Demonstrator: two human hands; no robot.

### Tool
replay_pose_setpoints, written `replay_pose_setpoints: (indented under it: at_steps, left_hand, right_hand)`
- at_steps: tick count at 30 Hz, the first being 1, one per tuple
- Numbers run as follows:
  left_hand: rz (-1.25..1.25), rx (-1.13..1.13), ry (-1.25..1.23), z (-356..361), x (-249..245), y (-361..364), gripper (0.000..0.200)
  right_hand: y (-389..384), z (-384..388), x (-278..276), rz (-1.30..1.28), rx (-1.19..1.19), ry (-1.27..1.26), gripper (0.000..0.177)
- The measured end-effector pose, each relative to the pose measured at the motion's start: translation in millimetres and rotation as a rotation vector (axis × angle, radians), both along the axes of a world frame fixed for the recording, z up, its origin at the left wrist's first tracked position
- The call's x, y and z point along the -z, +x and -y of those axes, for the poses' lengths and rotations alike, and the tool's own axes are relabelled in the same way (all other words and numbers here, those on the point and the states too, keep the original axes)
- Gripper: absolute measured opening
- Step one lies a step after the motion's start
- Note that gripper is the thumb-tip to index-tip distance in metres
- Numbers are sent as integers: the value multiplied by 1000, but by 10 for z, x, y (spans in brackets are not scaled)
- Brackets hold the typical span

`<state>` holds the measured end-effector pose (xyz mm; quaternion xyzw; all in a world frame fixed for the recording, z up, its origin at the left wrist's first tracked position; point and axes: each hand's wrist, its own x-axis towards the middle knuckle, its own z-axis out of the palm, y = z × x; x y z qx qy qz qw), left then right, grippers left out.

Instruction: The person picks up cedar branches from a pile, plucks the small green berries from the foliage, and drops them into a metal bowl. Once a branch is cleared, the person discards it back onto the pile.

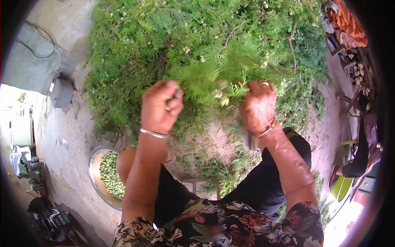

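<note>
A big heap of green leafy branches fills the upper middle. My left hand, with a silver bangle at the wrist, is closed in front of the heap; what it holds, if anything, is too small to name. My right hand, with a ring and a gold bangle, is closed on a leafy sprig that reaches toward my left hand. The sprig is blurred and carries pale green cones. At the lower left, a metal bowl holds many small green cones beside my knee.
A grey pot stands on the floor at the left. Stacked firewood and an orange cloth are at the upper right. Another person's dark-clothed leg shows at the right. Loose leafy bits lie between my feet.
</note>
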<state>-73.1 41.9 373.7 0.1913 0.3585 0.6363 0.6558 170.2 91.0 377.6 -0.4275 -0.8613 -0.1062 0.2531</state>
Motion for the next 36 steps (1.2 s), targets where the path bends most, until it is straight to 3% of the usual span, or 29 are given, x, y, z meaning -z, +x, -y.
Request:
replay_pose_setpoints:
  at_steps: [2, 6, 9, 11, 12, 13, 15, 17, 19, 24, 27, 28, 31, 32, 33, 35, 36]
  left_hand:
    - [240, -23, 61, -16, 8, -229, 21]
    - [326, 126, 137, 2, -27, -207, 31]
    - [346, 107, 67, -2, -76, -132, 26]
    - [324, 100, 56, -14, -48, -120, 26]
    - [291, 102, 37, -26, 26, -126, 25]
    - [259, 104, 18, -37, 48, -115, 23]
    - [211, 71, -37, -32, 38, -82, 18]
    - [62, 14, -69, -33, 32, -56, 12]
    - [21, -22, -89, -36, -17, -19, 10]
    - [-105, -73, -112, -45, -46, -15, 6]
    - [-247, -126, -212, -44, -76, 57, 6]
    - [-322, -45, -199, -34, -87, 46, 7]
    - [-178, -58, -65, 31, -125, 275, 13]
    - [-284, 163, 44, 33, -18, 190, 23]
    - [-283, 165, 43, 67, 116, 138, 23]
    - [-1000, 195, 461, 194, 189, 146, 26]
    - [-931, 227, 378, 285, 192, 162, 25]
  right_hand:
    - [64, -49, -77, -53, 34, 70, 13]
    - [197, -110, -66, -67, -20, 102, 11]
    - [200, -88, -28, -174, -94, -20, 10]
    - [139, -91, -22, -252, -67, -169, 6]
    - [155, -6, -98, -351, -48, -471, 13]
    - [113, -3, -151, -350, -49, -469, 13]
    - [72, -18, -199, -470, -132, -728, 21]
    - [55, -35, -185, -510, -205, -700, 28]
    - [52, -41, -274, -603, -207, -1020, 35]
    - [15, 26, -326, -611, -155, -1024, 48]
    - [51, 43, -421, -549, -189, -1069, 46]
    - [61, 24, -389, -556, -247, -1086, 44]
    - [52, 49, -368, -545, -293, -1162, 44]
    - [56, 45, -360, -500, -325, -1183, 44]
    - [53, 42, -347, -501, -322, -1184, 44]
    - [28, 40, -326, -521, -458, -1249, 44]
    - [22, 53, -324, -508, -430, -1262, 44]
